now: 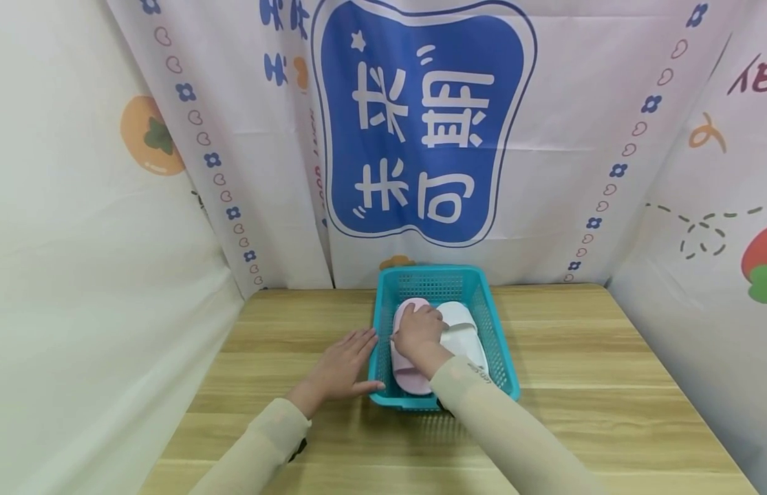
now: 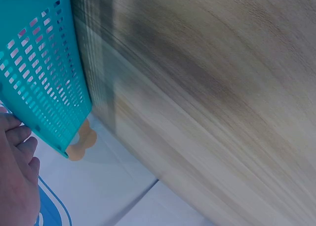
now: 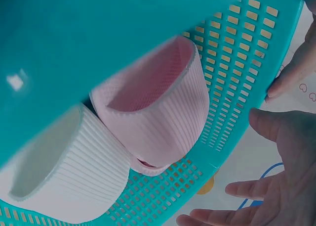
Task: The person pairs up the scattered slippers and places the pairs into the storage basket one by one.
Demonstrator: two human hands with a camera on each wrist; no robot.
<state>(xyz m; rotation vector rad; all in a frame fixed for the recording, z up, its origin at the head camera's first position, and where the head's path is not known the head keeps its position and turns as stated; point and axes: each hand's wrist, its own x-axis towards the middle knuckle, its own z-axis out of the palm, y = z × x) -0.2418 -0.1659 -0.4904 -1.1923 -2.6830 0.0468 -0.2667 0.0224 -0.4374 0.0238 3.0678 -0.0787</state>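
Observation:
A teal plastic basket point(image 1: 429, 269) holds a pink slipper point(image 1: 414, 381) on its left and a white slipper point(image 1: 462, 344) on its right. My left hand point(image 1: 342, 364) rests at the basket's left side, fingers along the rim and thumb at the near left corner. Over the pink slipper is my right hand point(image 1: 418, 335), hiding its middle. In the right wrist view, that hand point(image 3: 286, 166) has fingers and thumb spread apart with nothing between them. Ribbed straps show there on the pink slipper point(image 3: 163, 132) and the white slipper point(image 3: 84, 171), side by side.
The basket stands on a wood-grain table point(image 1: 581, 385), near its back edge. A printed white curtain point(image 1: 556, 82) with a blue panel hangs behind. White cloth walls point(image 1: 67, 275) close in the left and right sides.

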